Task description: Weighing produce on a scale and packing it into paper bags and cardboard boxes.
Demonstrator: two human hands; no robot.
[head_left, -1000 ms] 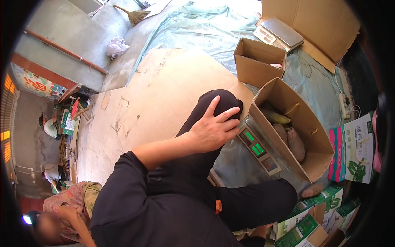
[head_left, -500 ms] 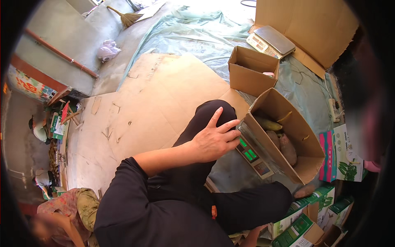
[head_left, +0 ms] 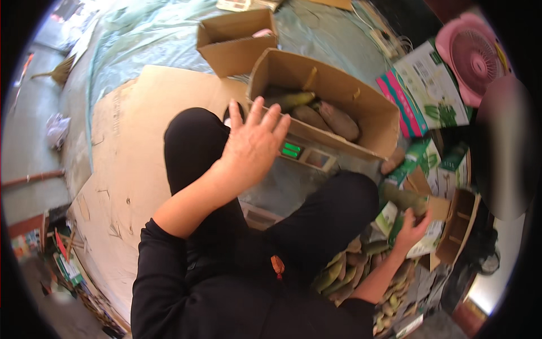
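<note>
My left hand (head_left: 252, 144), fingers spread, is over the near left edge of an open cardboard box (head_left: 367, 121) and holds nothing. Inside that box lie a long greenish vegetable (head_left: 293, 100) and thick brownish-pink ones (head_left: 339, 120). The box stands on a digital scale (head_left: 307, 155) with a lit green display, partly hidden by the box. Off to the right, my right hand (head_left: 411, 230) has its fingers round a thick green-brown vegetable (head_left: 403, 198), slightly blurred, above the printed cartons. A heap of similar vegetables (head_left: 341, 274) lies beside my right forearm.
A second open cardboard box (head_left: 237, 48) stands farther back on the plastic sheet (head_left: 152, 34). Flattened cardboard (head_left: 135, 141) covers the floor at left. To the right are a white-green printed carton (head_left: 426, 85), a pink fan (head_left: 471, 53) and an open divided box (head_left: 460, 226).
The view has swung to the right. My right hand, low and mostly hidden before, has reached out to the right and now holds a vegetable. My left hand has lifted, fingers spread.
</note>
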